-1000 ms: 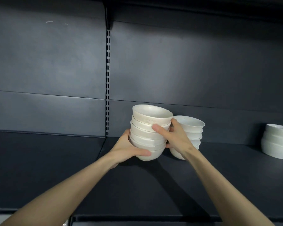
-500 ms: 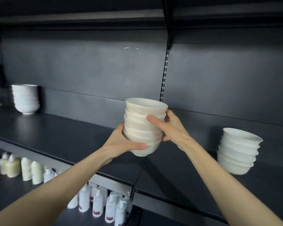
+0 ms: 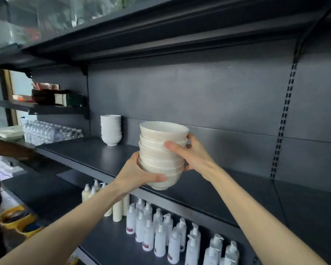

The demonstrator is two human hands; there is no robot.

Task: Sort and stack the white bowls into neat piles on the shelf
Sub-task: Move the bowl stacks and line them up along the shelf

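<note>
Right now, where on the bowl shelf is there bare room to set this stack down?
Bare shelf runs between the standing bowl pile and the held stack, gripped by the left hand and right hand. More bare board right of the right hand, past the slotted upright. Crowded: water bottles far left, pump bottles on the shelf below.

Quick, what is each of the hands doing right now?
Left hand: gripping the stack of bowls near its base.
Right hand: gripping the same stack higher up.

Upright nested bowl stack (image 3: 161, 155), cream-white, mid-air by shelf (image 3: 96, 155) front (2nd stack (image 3: 111, 130) back-left).
</note>
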